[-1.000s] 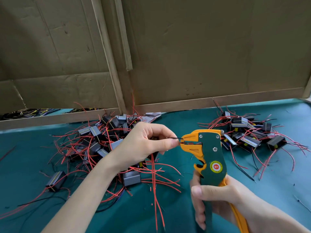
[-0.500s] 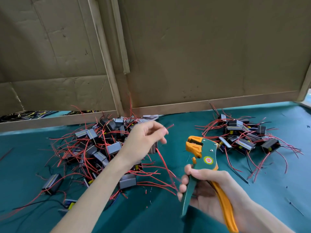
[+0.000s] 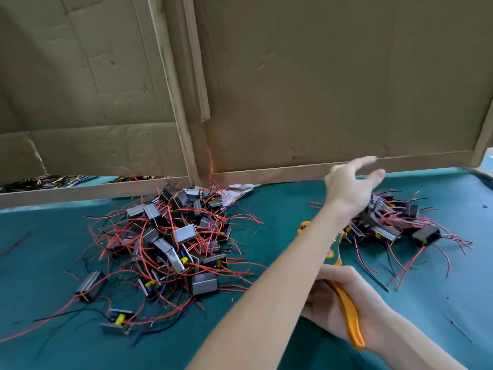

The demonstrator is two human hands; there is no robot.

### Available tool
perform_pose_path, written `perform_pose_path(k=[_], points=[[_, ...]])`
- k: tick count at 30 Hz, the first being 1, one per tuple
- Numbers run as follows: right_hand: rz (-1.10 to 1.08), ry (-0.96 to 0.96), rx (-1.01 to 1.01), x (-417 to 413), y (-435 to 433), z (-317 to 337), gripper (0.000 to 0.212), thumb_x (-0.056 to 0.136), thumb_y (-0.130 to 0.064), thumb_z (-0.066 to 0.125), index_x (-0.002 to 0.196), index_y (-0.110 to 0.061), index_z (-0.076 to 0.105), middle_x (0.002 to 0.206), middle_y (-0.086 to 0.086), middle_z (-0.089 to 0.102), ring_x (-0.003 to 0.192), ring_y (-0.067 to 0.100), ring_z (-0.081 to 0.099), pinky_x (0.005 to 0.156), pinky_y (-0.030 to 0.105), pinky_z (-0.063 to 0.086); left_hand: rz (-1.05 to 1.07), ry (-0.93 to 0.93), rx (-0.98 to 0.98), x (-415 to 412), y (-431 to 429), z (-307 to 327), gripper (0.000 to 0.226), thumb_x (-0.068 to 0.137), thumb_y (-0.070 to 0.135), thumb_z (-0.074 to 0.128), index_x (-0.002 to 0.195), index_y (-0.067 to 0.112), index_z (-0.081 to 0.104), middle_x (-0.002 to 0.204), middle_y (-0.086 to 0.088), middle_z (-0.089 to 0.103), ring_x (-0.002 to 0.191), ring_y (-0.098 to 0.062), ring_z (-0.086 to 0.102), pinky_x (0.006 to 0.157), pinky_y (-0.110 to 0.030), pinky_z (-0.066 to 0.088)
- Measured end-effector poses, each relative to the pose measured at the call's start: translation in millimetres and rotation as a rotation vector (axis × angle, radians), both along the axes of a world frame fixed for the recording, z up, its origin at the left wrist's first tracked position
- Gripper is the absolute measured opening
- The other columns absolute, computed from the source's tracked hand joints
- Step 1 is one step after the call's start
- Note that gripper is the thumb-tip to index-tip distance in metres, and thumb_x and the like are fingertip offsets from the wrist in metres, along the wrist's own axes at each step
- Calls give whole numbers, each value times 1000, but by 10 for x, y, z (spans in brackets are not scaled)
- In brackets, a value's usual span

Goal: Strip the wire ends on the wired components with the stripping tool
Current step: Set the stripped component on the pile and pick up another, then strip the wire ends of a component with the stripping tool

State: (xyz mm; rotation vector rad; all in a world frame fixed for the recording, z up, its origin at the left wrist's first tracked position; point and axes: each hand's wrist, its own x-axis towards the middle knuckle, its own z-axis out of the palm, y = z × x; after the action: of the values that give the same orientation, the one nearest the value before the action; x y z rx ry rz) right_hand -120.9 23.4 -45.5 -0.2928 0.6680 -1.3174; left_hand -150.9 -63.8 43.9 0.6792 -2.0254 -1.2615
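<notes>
The left hand (image 3: 349,184) has left the stripping tool (image 3: 347,315) and crossed to the smaller pile (image 3: 392,227) at two o'clock, fingers (image 3: 366,160) spread, empty; the right hand (image 3: 361,289) grips the tool at five o'clock; probably one component done; the larger pile (image 3: 173,244) waits at nine o'clock.

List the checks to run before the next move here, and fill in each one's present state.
1. Left hand free: ok; the left hand is open and empty, above the smaller right pile of grey boxy components with red wires.
2. Tool in grip: ok; the right hand grips the orange-handled stripping tool.
3. Tool head free of wire: cannot tell; the left forearm covers it.
4. Arms uncrossed: not ok; the left forearm lies across over the tool.
5. Components left to pick: ok; the larger left pile lies on the teal mat.
</notes>
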Motion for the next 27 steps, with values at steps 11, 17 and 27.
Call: perform_pose_path(k=[11,17,27], points=[[-76,21,7,-17,-41,-44,24,52,2,81,73,-1,69,76,21,62,68,37,66,71,46,57,-171,-1248,-436,1875,-687,0,16,87,11,60,101,13,69,95,2,69,84,-14,60,72,-22,44],[-85,24,13,-30,-25,12,10,65,5,71,72,0,67,76,21,61,68,36,66,70,45,57,-22,-1217,-455,2198,-792,-187,35,81,21,67,114,23,54,92,3,55,68,-8,49,49,-9,39],[-153,45,0,-78,4,109,16,59,0,68,75,-1,64,74,20,61,65,35,66,64,44,59,120,-709,-447,2025,-880,-207,19,88,18,63,101,20,50,78,10,63,67,-6,57,60,-17,40]])
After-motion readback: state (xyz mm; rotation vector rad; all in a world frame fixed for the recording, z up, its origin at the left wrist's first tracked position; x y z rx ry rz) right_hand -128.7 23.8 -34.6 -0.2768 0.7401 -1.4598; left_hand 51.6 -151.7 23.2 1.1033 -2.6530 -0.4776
